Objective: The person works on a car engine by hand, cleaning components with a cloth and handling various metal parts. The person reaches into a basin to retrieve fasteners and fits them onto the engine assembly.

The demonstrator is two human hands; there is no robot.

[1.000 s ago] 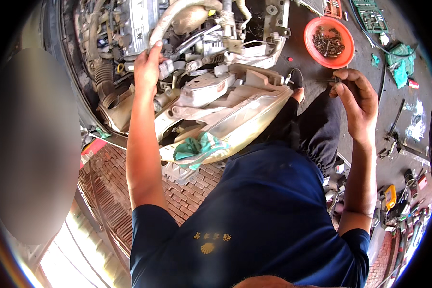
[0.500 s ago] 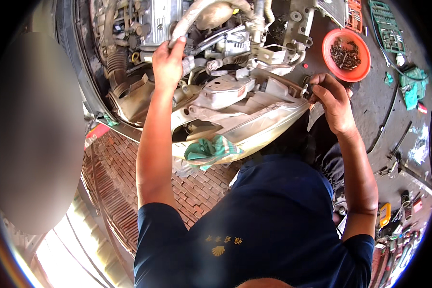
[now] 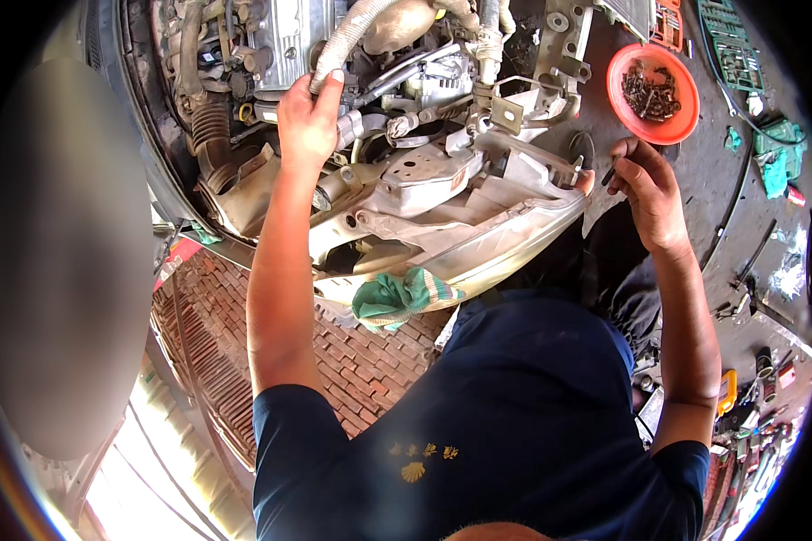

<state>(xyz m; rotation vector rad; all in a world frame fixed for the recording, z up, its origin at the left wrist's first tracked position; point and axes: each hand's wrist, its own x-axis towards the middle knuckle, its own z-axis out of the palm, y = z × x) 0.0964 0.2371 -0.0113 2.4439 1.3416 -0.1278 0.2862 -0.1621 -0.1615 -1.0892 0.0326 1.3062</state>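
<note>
My left hand [image 3: 307, 126] is closed round the lower end of a pale, cloth-wrapped hose [image 3: 352, 34] that curves over the engine [image 3: 284, 45]. Out to the right, my right hand [image 3: 650, 194] is pinched round a small dark piece [image 3: 608, 177], possibly a bolt; its kind is too small to make out. That hand hangs beside the tip of the dusty headlight [image 3: 514, 236] and just below a red bowl [image 3: 615, 90] full of dark bolts [image 3: 650, 95]. A green and white work glove [image 3: 397, 298] lies on the headlight's near edge.
Green tool cases [image 3: 731, 45] and an orange one [image 3: 668, 25] lie open at the far right. A thin black hose [image 3: 731, 212] and a dark bar [image 3: 754, 252] rest on the floor. Several tools crowd the lower right. Brick paving [image 3: 235, 298] shows at the left.
My right hand has moved right, away from the headlight's tip, with the small dark piece in its fingers. My left hand stays on the hose; the view has shifted slightly.
</note>
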